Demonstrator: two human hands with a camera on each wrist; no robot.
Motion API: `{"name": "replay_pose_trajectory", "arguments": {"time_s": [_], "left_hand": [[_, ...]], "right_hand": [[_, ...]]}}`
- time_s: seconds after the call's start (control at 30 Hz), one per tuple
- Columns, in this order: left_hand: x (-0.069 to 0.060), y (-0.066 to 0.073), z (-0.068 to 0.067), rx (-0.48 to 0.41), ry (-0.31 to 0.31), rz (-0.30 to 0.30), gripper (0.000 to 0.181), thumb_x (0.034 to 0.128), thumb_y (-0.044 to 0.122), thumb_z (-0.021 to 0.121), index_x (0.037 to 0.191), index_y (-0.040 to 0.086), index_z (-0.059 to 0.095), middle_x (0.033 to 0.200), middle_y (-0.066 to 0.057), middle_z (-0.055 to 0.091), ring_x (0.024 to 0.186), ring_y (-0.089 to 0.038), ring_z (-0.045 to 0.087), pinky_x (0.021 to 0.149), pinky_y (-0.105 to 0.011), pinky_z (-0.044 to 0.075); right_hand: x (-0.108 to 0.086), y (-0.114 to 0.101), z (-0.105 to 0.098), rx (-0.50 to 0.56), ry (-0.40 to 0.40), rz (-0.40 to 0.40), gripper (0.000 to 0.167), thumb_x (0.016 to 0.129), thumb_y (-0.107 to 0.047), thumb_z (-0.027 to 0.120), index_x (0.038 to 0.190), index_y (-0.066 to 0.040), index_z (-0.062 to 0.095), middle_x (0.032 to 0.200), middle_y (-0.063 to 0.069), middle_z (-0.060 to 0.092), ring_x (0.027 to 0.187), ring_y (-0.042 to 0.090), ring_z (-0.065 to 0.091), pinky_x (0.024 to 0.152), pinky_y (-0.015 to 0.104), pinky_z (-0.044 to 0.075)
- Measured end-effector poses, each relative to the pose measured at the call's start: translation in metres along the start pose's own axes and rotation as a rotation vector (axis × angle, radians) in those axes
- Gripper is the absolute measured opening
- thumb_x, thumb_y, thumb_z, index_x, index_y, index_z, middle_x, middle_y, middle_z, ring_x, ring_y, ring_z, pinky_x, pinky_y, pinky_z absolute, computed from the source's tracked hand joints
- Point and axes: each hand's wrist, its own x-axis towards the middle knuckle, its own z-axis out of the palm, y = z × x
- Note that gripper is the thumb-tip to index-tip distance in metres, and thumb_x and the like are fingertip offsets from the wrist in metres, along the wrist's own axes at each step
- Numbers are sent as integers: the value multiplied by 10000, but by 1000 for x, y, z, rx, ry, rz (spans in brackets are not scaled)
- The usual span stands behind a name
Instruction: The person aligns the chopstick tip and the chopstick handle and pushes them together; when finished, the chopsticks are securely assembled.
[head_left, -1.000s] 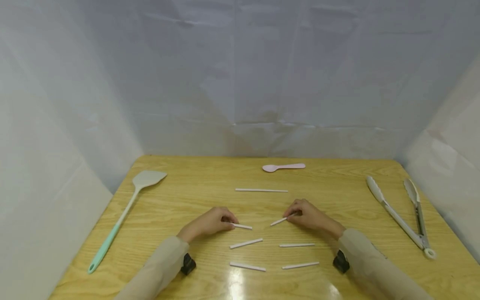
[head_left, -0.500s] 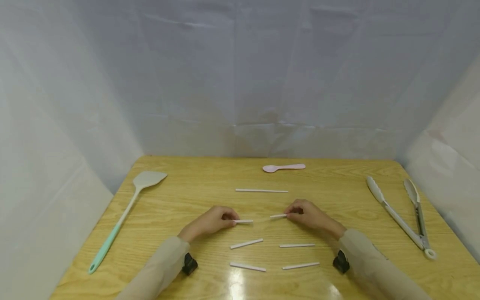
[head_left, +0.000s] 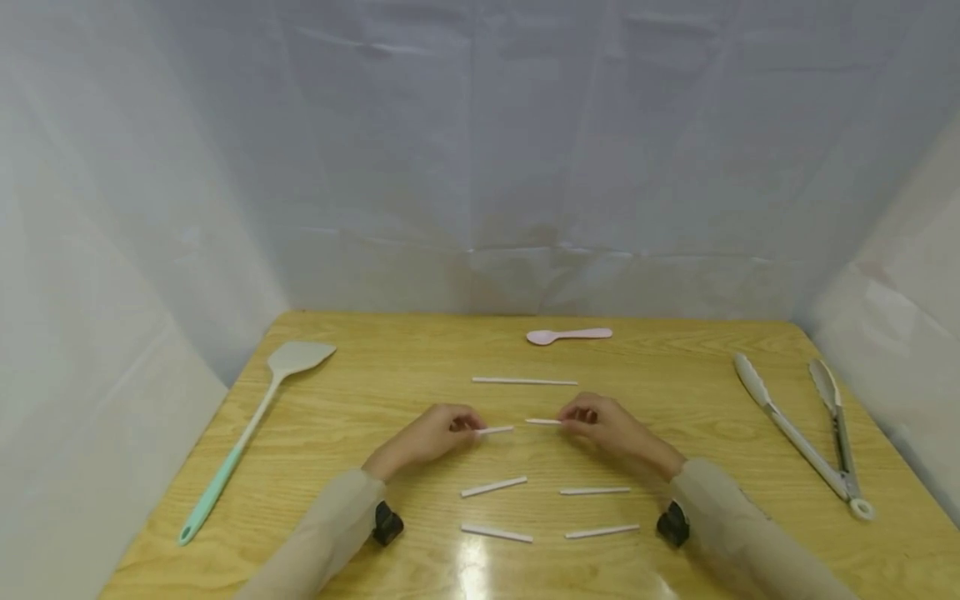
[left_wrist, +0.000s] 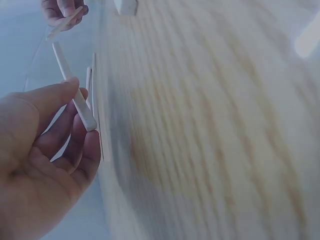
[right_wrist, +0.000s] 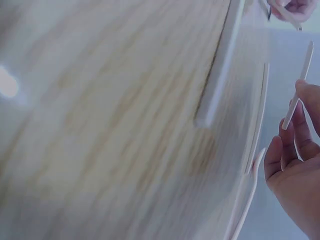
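In the head view, the left hand (head_left: 431,432) pinches a short, slim white stick (head_left: 496,431), and the right hand (head_left: 611,423) pinches a matching white stick (head_left: 543,422). Their free ends point towards each other, near but apart, at about the middle between the left and right edges of the yellow-brown wood-grain worktop (head_left: 390,358). On the near side of the hands lie four short white sticks: an upper left stick (head_left: 493,487), a lower left stick (head_left: 497,533), an upper right stick (head_left: 595,492) and a lower right stick (head_left: 602,532). Beyond the hands lies a longer thin white stick (head_left: 525,381), then a pale pink spoon (head_left: 568,335) by the back edge. A grey spatula with a mint-green handle (head_left: 255,417) lies along the left edge; spread grey metal tongs (head_left: 804,447) lie near the right edge.

In the left wrist view, thumb and fingertips grip the stick off the worktop, the palm bare.

In the right wrist view, the right thumb and fingertips likewise grip their stick off the worktop.
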Motion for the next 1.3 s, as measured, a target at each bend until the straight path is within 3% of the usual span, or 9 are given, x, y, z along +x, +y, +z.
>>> {"name": "replay_pose_trajectory", "arguments": {"time_s": [0.3,0.6,1.03,1.3], "left_hand": [[6,6,1,7,13,40,160,934,128,603,1061,68,680,967,-9,655,870,-126,567,773,-281,490],[6,10,0,-6,12,24,169,941,133,594,1071,70,682,954,-10,653,851,-118,563,740,-260,486],[8,11,0,-3,42,38,173,931,110,605,1060,39,695,947,-42,667,806,-111,551,649,-224,475],[9,12,0,43,60,40,196,943,154,598,1083,58,696,1009,-40,680,897,-135,596,767,-267,504]], "right_hand": [[1,-6,2,7,-15,-39,137,913,-119,632,997,-36,702,899,32,648,802,59,545,712,233,475],[2,-5,1,-23,-5,-54,128,898,-97,645,995,-41,706,883,18,642,792,42,543,697,228,481],[0,-6,0,-18,-11,-6,131,899,-105,648,988,-38,718,878,39,681,759,40,543,674,219,473],[1,-8,-3,-16,-12,-7,136,904,-100,642,1000,-33,712,903,34,667,783,40,546,693,233,482]]}}
